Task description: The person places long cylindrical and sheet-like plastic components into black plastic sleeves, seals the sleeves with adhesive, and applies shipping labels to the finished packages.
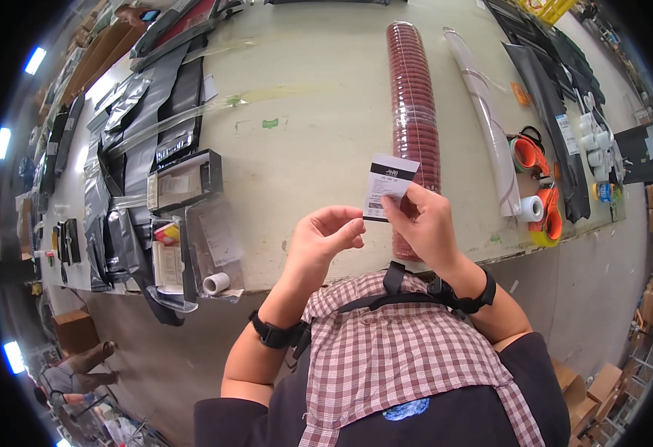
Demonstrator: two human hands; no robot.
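My right hand (429, 222) pinches a small white card with a black band (390, 179), thumb on its printed face. Close to the card's lower left corner, my left hand (320, 242) has its thumb and fingers pressed together; whether anything is between the fingertips I cannot see. Beneath the card and right hand lies a long dark-red ribbed roll in clear wrap (414, 97), stretching from the table's near edge toward the far side. The right hand and card cover part of this roll.
Right of the roll lie a long clear plastic-wrapped tube (483, 112), orange tape dispensers (546, 216) and a small white roll (531, 208). Black plastic bags (144, 112) and an open black box (185, 182) occupy the table's left. Someone stands on the floor at lower left.
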